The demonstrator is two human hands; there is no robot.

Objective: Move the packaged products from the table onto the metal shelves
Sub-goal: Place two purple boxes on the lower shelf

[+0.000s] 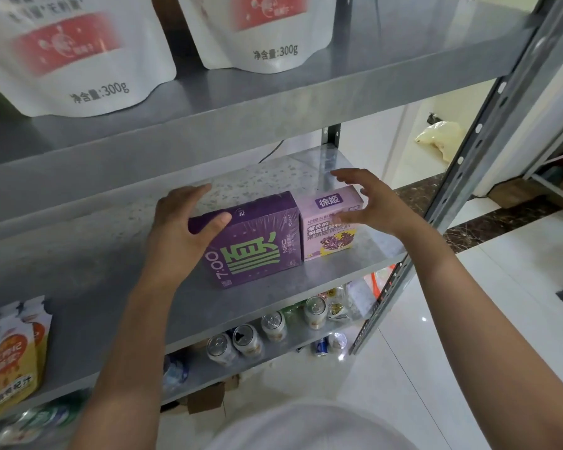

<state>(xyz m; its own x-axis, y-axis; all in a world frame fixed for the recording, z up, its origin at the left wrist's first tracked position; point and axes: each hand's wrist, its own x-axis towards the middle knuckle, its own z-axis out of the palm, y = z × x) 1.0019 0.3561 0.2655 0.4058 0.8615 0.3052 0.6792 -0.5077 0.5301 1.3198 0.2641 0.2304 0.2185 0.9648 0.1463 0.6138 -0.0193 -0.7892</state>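
The left hand [184, 228] is gripping the left end of the dark purple box [257, 245], with the thumb lying across its upper front corner and the fingers curling behind it. The box is sitting on the middle metal shelf [95, 271], between the two hands. The right hand [371, 203] is spreading, fingers straight, around the right end of the lilac box [325, 235], which is standing against the purple box's right side; contact with the hand cannot be confirmed. White pouches [75, 60] are standing on the shelf above both hands. Drink cans [273, 326] are lining the shelf beneath them. Orange pouches [10, 358] are standing left of the left forearm.
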